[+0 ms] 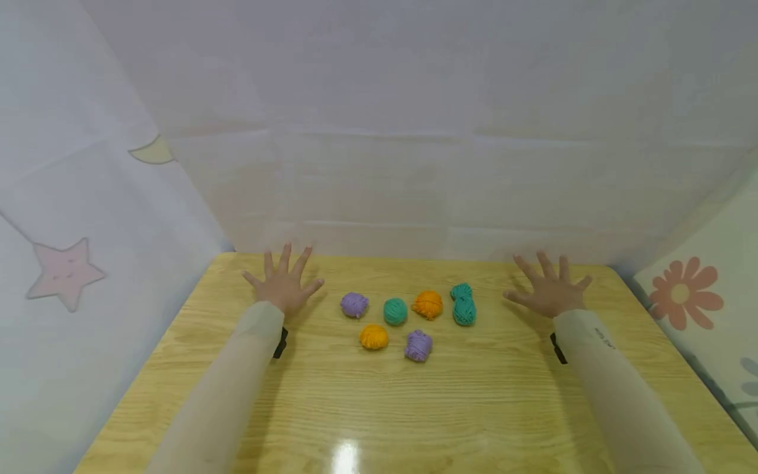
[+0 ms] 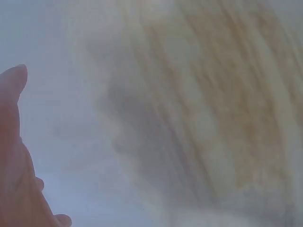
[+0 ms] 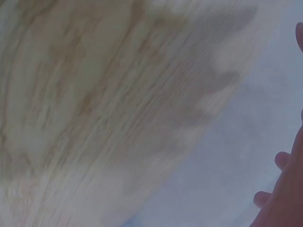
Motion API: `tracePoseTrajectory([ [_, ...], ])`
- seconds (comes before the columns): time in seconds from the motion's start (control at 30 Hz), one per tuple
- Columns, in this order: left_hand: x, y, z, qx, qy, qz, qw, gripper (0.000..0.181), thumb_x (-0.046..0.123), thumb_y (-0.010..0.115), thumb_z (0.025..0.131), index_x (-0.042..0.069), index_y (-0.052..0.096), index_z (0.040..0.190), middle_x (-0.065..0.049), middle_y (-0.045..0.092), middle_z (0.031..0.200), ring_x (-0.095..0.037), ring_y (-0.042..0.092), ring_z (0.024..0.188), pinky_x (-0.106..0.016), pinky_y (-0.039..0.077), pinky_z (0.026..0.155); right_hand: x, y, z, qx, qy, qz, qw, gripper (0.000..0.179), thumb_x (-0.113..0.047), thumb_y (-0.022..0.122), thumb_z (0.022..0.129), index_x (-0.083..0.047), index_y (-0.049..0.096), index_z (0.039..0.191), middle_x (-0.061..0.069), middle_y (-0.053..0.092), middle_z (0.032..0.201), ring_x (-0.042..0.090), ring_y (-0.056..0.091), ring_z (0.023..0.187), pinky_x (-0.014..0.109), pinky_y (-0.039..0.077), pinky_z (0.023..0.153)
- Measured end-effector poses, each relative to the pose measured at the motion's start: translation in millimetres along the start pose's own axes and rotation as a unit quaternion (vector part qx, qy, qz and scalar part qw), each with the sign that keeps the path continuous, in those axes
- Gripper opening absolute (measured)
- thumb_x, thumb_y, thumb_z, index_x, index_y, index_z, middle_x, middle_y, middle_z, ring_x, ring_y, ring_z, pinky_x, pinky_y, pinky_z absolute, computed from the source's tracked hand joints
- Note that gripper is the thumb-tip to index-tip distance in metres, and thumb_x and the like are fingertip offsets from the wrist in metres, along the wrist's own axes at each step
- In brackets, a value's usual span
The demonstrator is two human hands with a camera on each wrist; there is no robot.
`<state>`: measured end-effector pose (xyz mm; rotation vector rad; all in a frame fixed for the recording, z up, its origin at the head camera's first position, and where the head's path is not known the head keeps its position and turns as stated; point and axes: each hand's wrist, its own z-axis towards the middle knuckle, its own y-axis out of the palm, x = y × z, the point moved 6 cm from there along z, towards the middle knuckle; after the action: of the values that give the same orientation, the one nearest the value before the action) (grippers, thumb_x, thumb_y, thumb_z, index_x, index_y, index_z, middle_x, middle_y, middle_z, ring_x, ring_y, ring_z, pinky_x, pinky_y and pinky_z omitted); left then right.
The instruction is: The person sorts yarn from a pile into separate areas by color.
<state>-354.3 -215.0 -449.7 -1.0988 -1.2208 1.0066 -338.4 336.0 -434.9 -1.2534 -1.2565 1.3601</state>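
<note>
Wooden table (image 1: 485, 408), left hand (image 1: 284, 286) and right hand (image 1: 547, 293) flat, fingers spread, empty, teal skein (image 1: 464, 304) lengthwise front-to-back

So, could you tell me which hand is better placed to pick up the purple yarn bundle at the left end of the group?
Probably the left hand: it lies open on the table just beside that purple yarn bundle, while the right hand sits beyond the teal bundles.

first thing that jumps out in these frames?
A cluster of small yarn bundles mid-table: two purple, two orange, and teal ones. The left hand and right hand flank them, spread flat over the wooden table, holding nothing.
</note>
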Motion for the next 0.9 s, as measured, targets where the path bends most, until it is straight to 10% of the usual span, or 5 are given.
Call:
tracePoseTrajectory([
  [0.33, 18.3, -26.5, -20.5, 0.069, 0.027, -0.068, 0.9949, 0.081, 0.068, 0.04, 0.1, 0.033, 0.005, 0.164, -0.014, -0.007, 0.169, -0.054, -0.009, 0.149, -0.091, 0.002, 0.096, -31.0, -6.2, -9.2, 0.001, -0.019, 0.01, 0.9998, 0.092, -0.078, 0.044, 0.092, -0.033, 0.011, 0.164, 0.022, 0.001, 0.168, 0.062, -0.006, 0.145, 0.092, 0.001, 0.093],
  [0.53, 39.8, -36.9, -36.3, 0.149, 0.073, -0.138, 0.9765, 0.072, 0.05, 0.048, 0.105, 0.015, 0.022, 0.162, -0.021, 0.009, 0.167, -0.054, 0.015, 0.147, -0.079, 0.025, 0.106, -55.5, -15.5, -22.6, 0.031, -0.027, 0.097, 0.9945, 0.082, -0.062, 0.053, 0.099, -0.016, 0.027, 0.161, 0.029, 0.005, 0.164, 0.064, 0.005, 0.143, 0.086, 0.028, 0.093],
  [0.9, 103.3, -25.2, -48.5, 0.165, 0.137, -0.229, 0.9496, 0.055, 0.026, 0.058, 0.104, 0.001, 0.042, 0.15, -0.024, 0.035, 0.155, -0.044, 0.036, 0.142, -0.059, 0.034, 0.114, -81.9, -3.0, -21.7, 0.036, 0.032, 0.331, 0.9424, 0.066, -0.041, 0.057, 0.103, 0.001, 0.04, 0.151, 0.034, 0.036, 0.15, 0.054, 0.045, 0.128, 0.064, 0.045, 0.099],
])
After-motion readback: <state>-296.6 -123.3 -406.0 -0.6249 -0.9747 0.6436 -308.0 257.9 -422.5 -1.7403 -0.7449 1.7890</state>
